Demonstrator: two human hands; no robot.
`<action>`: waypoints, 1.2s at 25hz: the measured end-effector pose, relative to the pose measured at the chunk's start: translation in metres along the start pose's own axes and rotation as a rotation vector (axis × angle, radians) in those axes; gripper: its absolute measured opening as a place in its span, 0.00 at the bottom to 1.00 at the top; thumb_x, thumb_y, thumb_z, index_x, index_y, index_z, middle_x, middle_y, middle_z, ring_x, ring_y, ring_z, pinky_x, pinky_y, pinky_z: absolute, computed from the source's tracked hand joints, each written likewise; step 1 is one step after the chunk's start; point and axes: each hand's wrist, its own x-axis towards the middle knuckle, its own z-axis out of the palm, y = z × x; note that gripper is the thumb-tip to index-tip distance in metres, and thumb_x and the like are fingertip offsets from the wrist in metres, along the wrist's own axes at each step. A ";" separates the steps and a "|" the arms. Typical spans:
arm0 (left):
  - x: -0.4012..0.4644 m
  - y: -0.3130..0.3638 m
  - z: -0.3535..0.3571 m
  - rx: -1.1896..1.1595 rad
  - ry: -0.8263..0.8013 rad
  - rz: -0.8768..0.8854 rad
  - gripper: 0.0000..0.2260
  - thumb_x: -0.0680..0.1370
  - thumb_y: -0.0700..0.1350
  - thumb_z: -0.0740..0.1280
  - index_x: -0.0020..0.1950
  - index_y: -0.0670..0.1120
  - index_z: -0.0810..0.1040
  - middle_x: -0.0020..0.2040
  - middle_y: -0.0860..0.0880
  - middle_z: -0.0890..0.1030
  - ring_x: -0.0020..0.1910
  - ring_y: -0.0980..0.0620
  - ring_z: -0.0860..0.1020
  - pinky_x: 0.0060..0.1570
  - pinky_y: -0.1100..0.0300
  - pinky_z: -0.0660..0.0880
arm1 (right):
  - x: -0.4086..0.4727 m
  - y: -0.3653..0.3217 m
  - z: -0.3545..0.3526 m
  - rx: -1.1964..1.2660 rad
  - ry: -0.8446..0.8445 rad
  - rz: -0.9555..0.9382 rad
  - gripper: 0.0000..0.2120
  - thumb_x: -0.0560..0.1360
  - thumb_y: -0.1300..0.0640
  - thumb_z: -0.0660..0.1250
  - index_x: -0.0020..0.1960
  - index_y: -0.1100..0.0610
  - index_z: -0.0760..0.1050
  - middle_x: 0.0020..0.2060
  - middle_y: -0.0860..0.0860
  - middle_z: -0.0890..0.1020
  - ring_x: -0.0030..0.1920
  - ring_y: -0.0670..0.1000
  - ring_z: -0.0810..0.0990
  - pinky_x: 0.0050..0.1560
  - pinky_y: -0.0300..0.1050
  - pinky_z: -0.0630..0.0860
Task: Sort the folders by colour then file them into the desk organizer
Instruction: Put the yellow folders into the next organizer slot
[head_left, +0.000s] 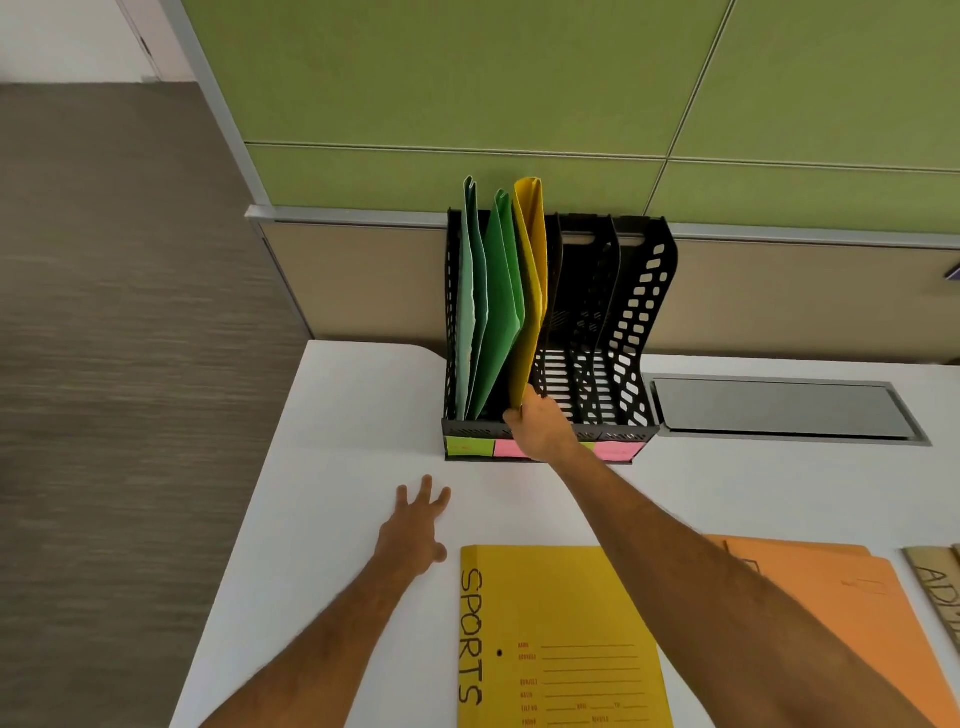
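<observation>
A black perforated desk organizer stands at the back of the white desk. Its leftmost slot holds two green folders. My right hand grips the lower corner of an upright yellow folder that stands in the slot beside the green ones. My left hand rests flat on the desk with fingers spread, holding nothing. A yellow folder marked SPORTS lies flat near me. An orange folder lies to its right, partly under my right forearm.
Green and pink sticky labels line the organizer's front edge. A grey cable hatch is set into the desk to the right. A tan folder shows at the far right edge. Green partition panels rise behind; the desk's left edge drops to carpet.
</observation>
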 end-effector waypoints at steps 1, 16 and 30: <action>-0.004 -0.001 0.001 -0.006 -0.001 0.007 0.42 0.78 0.47 0.72 0.82 0.56 0.47 0.83 0.52 0.40 0.81 0.42 0.41 0.72 0.42 0.65 | -0.007 0.002 0.000 0.083 -0.018 -0.011 0.21 0.82 0.52 0.60 0.72 0.56 0.63 0.57 0.61 0.78 0.53 0.61 0.79 0.55 0.57 0.78; -0.149 -0.008 0.084 -0.032 -0.035 0.050 0.41 0.80 0.51 0.69 0.83 0.53 0.44 0.82 0.48 0.36 0.81 0.44 0.39 0.77 0.41 0.58 | -0.266 0.178 0.083 -0.155 -0.158 -0.001 0.33 0.83 0.49 0.61 0.81 0.52 0.48 0.81 0.51 0.51 0.81 0.54 0.47 0.78 0.51 0.55; -0.223 0.036 0.155 -0.408 -0.106 0.024 0.57 0.68 0.66 0.75 0.83 0.48 0.43 0.82 0.45 0.36 0.80 0.41 0.35 0.78 0.38 0.48 | -0.384 0.219 0.137 -0.470 -0.316 0.068 0.45 0.78 0.29 0.45 0.78 0.56 0.27 0.77 0.57 0.27 0.77 0.61 0.28 0.78 0.63 0.38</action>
